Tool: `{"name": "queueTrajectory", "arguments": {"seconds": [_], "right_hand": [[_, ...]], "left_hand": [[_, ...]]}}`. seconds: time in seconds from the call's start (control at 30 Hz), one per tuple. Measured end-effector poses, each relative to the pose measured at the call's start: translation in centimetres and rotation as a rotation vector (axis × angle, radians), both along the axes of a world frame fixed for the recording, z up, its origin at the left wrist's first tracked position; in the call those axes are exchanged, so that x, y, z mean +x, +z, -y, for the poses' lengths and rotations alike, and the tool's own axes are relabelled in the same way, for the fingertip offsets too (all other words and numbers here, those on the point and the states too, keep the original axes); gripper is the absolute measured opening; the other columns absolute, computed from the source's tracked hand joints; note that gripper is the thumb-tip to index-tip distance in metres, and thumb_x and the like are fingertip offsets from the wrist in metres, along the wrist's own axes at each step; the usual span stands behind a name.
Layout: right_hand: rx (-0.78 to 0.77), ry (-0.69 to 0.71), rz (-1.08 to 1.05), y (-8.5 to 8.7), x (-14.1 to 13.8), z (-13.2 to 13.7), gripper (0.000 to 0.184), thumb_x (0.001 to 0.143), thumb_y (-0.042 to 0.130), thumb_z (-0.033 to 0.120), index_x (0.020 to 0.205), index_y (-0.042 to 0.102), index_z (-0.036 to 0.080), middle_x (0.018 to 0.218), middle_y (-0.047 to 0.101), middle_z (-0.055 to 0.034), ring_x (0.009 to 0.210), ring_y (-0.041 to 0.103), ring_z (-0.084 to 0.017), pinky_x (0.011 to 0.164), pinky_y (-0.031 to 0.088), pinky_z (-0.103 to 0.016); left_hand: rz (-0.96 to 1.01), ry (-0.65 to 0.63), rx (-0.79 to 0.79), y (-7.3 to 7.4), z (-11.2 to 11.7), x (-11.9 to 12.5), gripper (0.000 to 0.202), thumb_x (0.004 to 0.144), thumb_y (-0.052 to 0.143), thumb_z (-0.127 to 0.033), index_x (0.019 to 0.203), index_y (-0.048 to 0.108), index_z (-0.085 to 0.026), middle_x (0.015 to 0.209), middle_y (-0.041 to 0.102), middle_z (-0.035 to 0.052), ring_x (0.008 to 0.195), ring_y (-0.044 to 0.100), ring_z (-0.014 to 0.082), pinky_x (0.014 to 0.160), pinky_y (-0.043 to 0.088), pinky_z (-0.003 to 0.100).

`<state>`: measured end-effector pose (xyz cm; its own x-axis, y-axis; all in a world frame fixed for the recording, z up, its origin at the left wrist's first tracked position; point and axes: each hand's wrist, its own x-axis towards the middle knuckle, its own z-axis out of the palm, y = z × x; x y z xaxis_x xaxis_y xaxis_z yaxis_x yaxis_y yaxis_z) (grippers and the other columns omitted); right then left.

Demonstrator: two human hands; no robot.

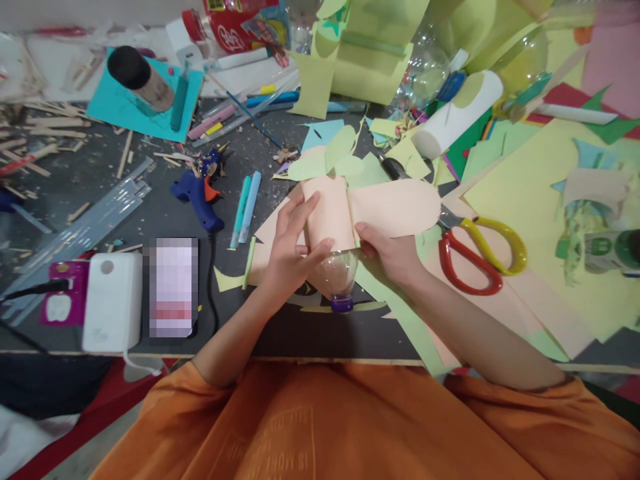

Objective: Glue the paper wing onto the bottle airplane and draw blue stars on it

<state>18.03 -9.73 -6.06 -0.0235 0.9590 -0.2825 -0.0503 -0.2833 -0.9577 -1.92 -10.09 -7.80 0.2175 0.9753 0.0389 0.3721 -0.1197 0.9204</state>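
Worktop crowded, both my hands at its near middle. Between them lies a clear plastic bottle (340,270), its purple cap (342,305) pointing towards my body. A peach paper sleeve (327,210) goes around the bottle's body; the neck end shows below the paper.

My left hand (295,240) is curved about the sleeve's left side — fingers spread over the paper, thumb at its lower edge, holding bottle and sleeve together. My right hand (387,250) is closed in a pinch, thumb on top, at the near left corner of a round-ended peach flap (400,207). The flap reaches rightward from the sleeve; whether the two are one sheet I cannot tell.

Beyond the sleeve, light green rounded paper pieces (343,150). Scissors (480,257) with one red and one yellow handle lie right of the flap, their blades running towards its rounded end. Left of my hands, two markers (245,210) side by side, then a blue glue gun (199,197). Nearer the edge — a phone (173,288) just beside a white power bank (111,302).
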Motion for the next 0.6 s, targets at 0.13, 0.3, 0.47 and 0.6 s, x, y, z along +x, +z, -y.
{"name": "queueTrajectory", "arguments": {"seconds": [0.13,0.3,0.47,0.6], "right_hand": [[0.014,0.033,-0.014,-0.3,0.2,0.0,0.054,0.079,0.080,0.058,0.050,0.047,0.026,0.046,0.040,0.0035,0.048,0.037,-0.013,0.054,0.043,-0.036],[-0.008,0.012,-0.005,-0.6,0.1,0.0,0.057,0.076,0.082,0.062,0.050,0.047,0.026,0.046,0.041,0.0043,0.047,0.036,-0.012,0.052,0.042,-0.035],[-0.018,-0.003,-0.029,-0.4,0.0,-0.1,0.056,0.070,0.085,0.062,0.049,0.048,0.025,0.043,0.040,0.0055,0.044,0.034,-0.011,0.048,0.041,-0.033],[-0.029,-0.015,-0.019,-0.3,-0.1,-0.2,0.056,0.069,0.085,0.062,0.047,0.049,0.024,0.042,0.042,0.0052,0.043,0.036,-0.010,0.048,0.041,-0.032]], "left_hand": [[0.012,-0.014,-0.017,0.0,0.0,0.0,0.072,0.091,0.062,-0.071,0.153,0.050,-0.036,0.162,0.042,0.0137,0.148,0.046,0.0395,0.067,0.065,0.024],[0.011,0.012,0.021,-0.5,-0.1,0.1,0.073,0.090,0.061,-0.075,0.152,0.050,-0.037,0.160,0.045,0.0129,0.147,0.047,0.0381,0.080,0.067,0.031],[-0.008,0.041,0.059,-1.0,-0.3,0.2,0.075,0.087,0.061,-0.078,0.150,0.054,-0.037,0.156,0.049,0.0126,0.146,0.048,0.0378,0.097,0.064,0.042],[-0.026,0.050,0.060,-1.1,-0.3,0.4,0.076,0.088,0.062,-0.077,0.151,0.053,-0.036,0.157,0.048,0.0135,0.146,0.048,0.0384,0.095,0.064,0.042]]}}
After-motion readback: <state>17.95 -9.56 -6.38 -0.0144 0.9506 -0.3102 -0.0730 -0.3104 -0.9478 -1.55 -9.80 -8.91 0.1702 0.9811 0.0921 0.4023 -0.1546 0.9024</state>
